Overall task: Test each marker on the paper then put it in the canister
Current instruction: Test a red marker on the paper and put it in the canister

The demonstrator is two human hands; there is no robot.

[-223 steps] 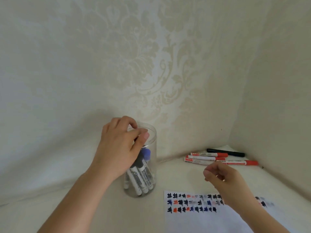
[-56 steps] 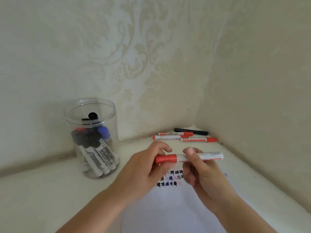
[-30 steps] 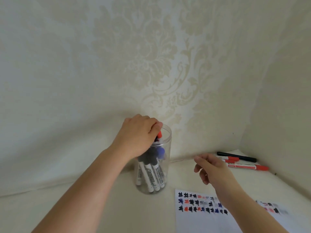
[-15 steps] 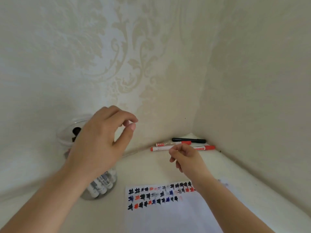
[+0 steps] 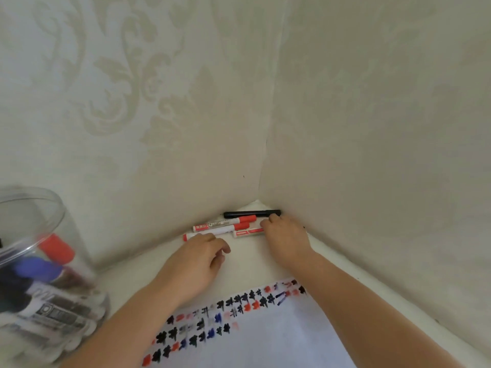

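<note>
Several markers lie in the far corner: a black marker (image 5: 251, 214) at the back and red-capped white markers (image 5: 225, 223) in front of it. My right hand (image 5: 285, 237) rests on that group, its fingertips over the right end of one red marker (image 5: 247, 232); the grip itself is hidden. My left hand (image 5: 196, 258) hovers palm down with loosely curled fingers, holding nothing and covering part of the nearest red marker (image 5: 186, 236). The clear canister (image 5: 34, 205) stands at the left edge with several markers inside. The paper (image 5: 265, 335) with rows of test marks lies between my forearms.
Two patterned walls meet in a corner just behind the markers. The pale tabletop (image 5: 247, 258) runs along both walls. The canister is blurred and cut off by the left edge of the view.
My left hand left the canister and came down to the table, empty. My right hand reached forward onto the markers in the corner. The view swung right and down.
</note>
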